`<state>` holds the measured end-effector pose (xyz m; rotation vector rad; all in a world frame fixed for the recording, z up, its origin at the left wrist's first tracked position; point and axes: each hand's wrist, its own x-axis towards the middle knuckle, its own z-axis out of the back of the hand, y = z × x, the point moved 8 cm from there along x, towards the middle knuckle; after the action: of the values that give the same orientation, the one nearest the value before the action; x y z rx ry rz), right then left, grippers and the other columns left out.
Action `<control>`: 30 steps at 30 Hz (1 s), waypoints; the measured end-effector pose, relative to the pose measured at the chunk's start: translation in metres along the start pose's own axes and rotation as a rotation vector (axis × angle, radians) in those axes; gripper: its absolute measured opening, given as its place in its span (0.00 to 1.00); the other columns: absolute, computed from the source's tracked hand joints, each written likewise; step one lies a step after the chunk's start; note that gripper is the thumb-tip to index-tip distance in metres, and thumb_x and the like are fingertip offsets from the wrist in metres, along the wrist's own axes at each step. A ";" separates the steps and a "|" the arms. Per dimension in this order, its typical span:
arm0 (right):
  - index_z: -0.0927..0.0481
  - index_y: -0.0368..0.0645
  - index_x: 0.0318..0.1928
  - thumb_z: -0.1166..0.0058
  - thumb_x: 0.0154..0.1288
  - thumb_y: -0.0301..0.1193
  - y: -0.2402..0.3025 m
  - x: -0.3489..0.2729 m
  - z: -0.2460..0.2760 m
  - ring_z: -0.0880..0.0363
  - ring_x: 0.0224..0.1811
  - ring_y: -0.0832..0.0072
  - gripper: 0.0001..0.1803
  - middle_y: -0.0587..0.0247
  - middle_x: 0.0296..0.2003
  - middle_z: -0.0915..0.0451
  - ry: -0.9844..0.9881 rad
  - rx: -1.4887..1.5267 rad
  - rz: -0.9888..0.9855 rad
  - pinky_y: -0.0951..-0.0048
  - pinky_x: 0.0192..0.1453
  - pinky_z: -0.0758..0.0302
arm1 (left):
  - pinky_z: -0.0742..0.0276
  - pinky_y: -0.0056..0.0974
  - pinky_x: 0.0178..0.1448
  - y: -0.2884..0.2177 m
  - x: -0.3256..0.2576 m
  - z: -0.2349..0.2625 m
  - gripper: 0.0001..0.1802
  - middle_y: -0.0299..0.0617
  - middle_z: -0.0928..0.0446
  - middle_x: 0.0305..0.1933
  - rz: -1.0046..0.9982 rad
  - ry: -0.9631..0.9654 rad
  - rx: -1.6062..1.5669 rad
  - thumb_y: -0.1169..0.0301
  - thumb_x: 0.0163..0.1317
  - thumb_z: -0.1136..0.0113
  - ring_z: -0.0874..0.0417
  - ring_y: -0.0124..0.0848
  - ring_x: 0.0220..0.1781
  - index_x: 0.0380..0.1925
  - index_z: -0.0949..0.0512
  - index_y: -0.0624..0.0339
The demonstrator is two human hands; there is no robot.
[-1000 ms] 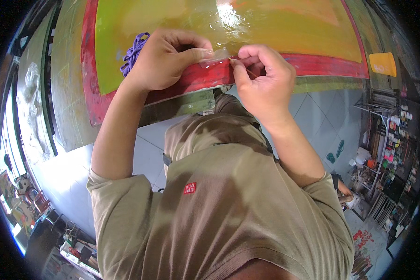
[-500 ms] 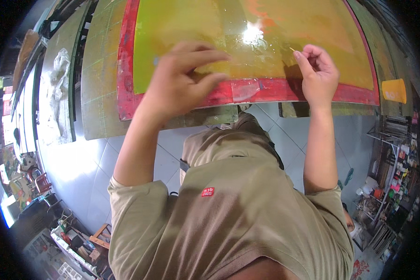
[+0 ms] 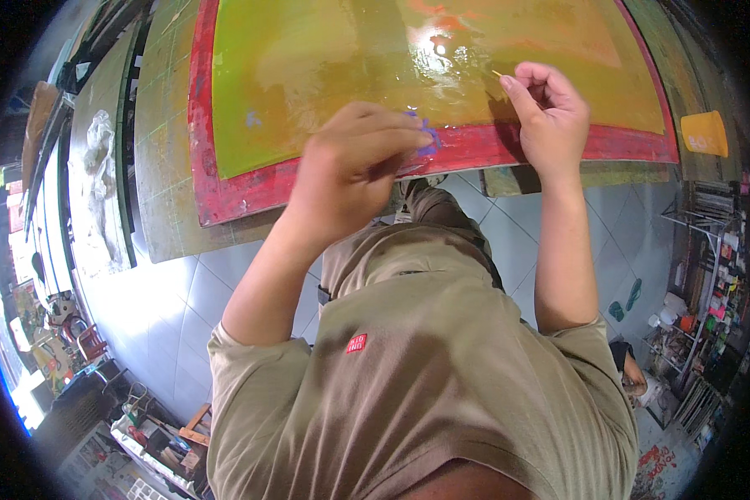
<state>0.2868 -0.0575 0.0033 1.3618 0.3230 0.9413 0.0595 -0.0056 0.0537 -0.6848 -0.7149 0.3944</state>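
The large screen frame (image 3: 225,196), red-bordered with a glossy yellow-green mesh, lies flat on the surface (image 3: 162,167) and serves as the landmark. A thin pale strip (image 3: 497,74) sits over the mesh near the frame's near red border, toward its right side. The right hand (image 3: 546,112) pinches this strip between thumb and forefinger; the grip is closed on it. The left hand (image 3: 350,162) hovers above the near red border, left of the right hand, fingers curled down around a small purple-blue object (image 3: 427,137); the grip is closed on that object, whose kind cannot be told.

A yellow-orange pad (image 3: 704,133) lies on the surface just beyond the frame's right corner. Left of the frame, the surface shows a green gridded cutting mat. Further left of the frame lies a crumpled white cloth (image 3: 100,146). Below the frame's near edge, the floor (image 3: 183,308) is pale grey tile. Cluttered shelves (image 3: 712,275) stand to the right of the frame, past the floor.
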 end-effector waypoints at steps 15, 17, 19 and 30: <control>0.20 0.38 0.33 0.36 0.57 0.23 0.006 -0.001 0.002 0.29 0.29 0.87 0.05 0.74 0.28 0.22 0.010 -0.065 0.025 0.83 0.35 0.31 | 0.24 0.41 0.47 0.053 -0.008 0.017 0.13 0.44 0.17 0.36 0.166 -0.131 0.195 0.82 0.46 0.39 0.19 0.42 0.41 0.33 0.16 0.57; 0.20 0.39 0.31 0.36 0.54 0.27 0.003 -0.001 0.002 0.25 0.30 0.80 0.06 0.67 0.27 0.20 0.010 -0.024 -0.001 0.76 0.36 0.28 | 0.25 0.43 0.50 0.070 -0.017 0.053 0.12 0.43 0.17 0.39 0.265 -0.273 0.335 0.78 0.47 0.35 0.19 0.42 0.42 0.34 0.16 0.55; 0.20 0.39 0.31 0.36 0.54 0.26 0.002 0.001 0.002 0.25 0.30 0.79 0.07 0.66 0.27 0.20 0.017 -0.035 0.034 0.75 0.37 0.28 | 0.28 0.45 0.53 0.042 -0.020 0.066 0.13 0.42 0.18 0.41 0.144 -0.353 0.773 0.72 0.47 0.32 0.20 0.42 0.46 0.36 0.15 0.54; 0.22 0.38 0.31 0.38 0.58 0.22 0.014 0.003 -0.006 0.33 0.28 0.89 0.05 0.77 0.28 0.26 0.171 -0.037 0.124 0.84 0.33 0.34 | 0.31 0.44 0.54 0.006 -0.035 0.000 0.15 0.42 0.22 0.44 0.192 -0.018 0.310 0.64 0.46 0.29 0.25 0.42 0.48 0.36 0.16 0.55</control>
<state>0.2791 -0.0527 0.0162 1.2812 0.3516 1.1650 0.0341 -0.0206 0.0330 -0.4570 -0.5893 0.6732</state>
